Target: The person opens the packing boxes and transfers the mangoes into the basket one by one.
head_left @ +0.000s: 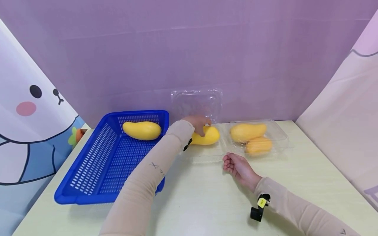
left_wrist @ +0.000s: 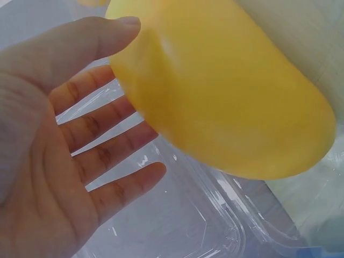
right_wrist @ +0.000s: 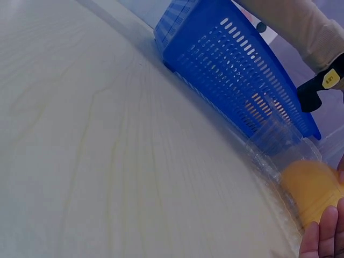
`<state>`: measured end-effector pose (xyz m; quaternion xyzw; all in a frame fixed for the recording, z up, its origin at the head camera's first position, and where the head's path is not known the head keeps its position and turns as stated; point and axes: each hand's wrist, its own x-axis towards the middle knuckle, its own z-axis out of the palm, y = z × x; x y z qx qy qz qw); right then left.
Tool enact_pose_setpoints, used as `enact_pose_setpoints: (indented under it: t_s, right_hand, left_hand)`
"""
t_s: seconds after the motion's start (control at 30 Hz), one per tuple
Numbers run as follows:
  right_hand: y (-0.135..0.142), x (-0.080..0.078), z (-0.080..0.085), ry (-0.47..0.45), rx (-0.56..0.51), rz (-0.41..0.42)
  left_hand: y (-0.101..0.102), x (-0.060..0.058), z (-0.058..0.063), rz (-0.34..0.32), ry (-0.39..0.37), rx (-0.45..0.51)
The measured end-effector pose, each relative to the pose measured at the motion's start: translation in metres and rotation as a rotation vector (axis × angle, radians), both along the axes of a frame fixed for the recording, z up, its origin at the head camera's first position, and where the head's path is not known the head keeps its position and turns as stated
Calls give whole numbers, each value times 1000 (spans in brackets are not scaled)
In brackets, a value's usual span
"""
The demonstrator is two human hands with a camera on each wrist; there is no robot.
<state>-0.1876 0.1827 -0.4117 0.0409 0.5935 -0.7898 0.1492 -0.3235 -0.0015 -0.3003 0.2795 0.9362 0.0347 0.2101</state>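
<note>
My left hand (head_left: 198, 124) is at a yellow mango (head_left: 208, 136) lying in a clear plastic clamshell box (head_left: 206, 159). In the left wrist view, the thumb lies over the edge of the mango (left_wrist: 215, 97). The other fingers (left_wrist: 115, 142) are nearly straight and spread, some tips hidden behind the fruit. The box's clear lid (head_left: 197, 101) stands up against the purple backdrop. My right hand (head_left: 240, 169) holds nothing, its fingers loosely curled, near the front right corner of that box. Whether it touches the plastic, I cannot tell.
A blue perforated basket (head_left: 88, 197) stands on the left, holding one mango (head_left: 142, 130). On the right, a second clear box (head_left: 279, 131) contains two mangoes (head_left: 247, 131). Purple cloth (head_left: 251, 59) hangs along the table's back edge, with printed cloths at both sides.
</note>
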Motion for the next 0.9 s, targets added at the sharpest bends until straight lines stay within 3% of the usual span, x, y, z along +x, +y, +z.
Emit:
enact_pose_setpoints:
  t_s: [0.2,0.5,0.9]
  right_hand:
    - [0,1,1,-6,9,-1]
    - [0,1,1,-9,5,-3]
    - [-1,-1,-2,-7,-2,-6]
  left_hand:
    - [2,1,-3,10,14,-7]
    - [4,3,-12,-90,138,-94]
    - [7,6,-18,-75,173,-109]
